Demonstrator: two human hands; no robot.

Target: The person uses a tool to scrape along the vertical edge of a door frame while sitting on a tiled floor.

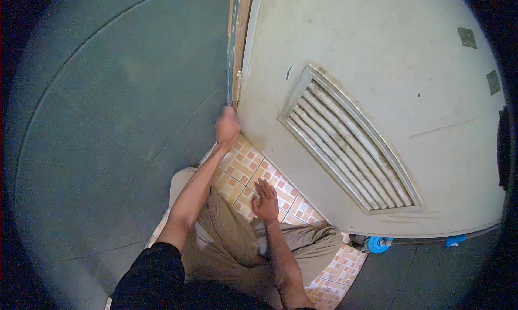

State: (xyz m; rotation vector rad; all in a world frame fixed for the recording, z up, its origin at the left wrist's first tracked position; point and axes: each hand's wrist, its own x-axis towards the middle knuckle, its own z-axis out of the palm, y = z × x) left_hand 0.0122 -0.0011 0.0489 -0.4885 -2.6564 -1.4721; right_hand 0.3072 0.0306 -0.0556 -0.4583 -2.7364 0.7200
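My left hand [227, 127] is reached forward to the foot of a worn wooden door frame [242, 45]. Its fingers look curled closed against the frame's lower end, but the area is blurred and whatever they hold cannot be made out. Nearer to me, my right hand [266, 202] is open, fingers stretched out and nothing in them. It is over or on the patterned tile floor [243, 161], beside the foot of a pale door [280, 35]; I cannot tell whether it touches the tiles.
The door stands to the right, with a slatted metal vent [350, 142] low in it. A dark grey tiled wall [124, 94] rises on the left. My bent legs [226, 229] are close below. Something round and blue [379, 244] lies by the door's lower right edge.
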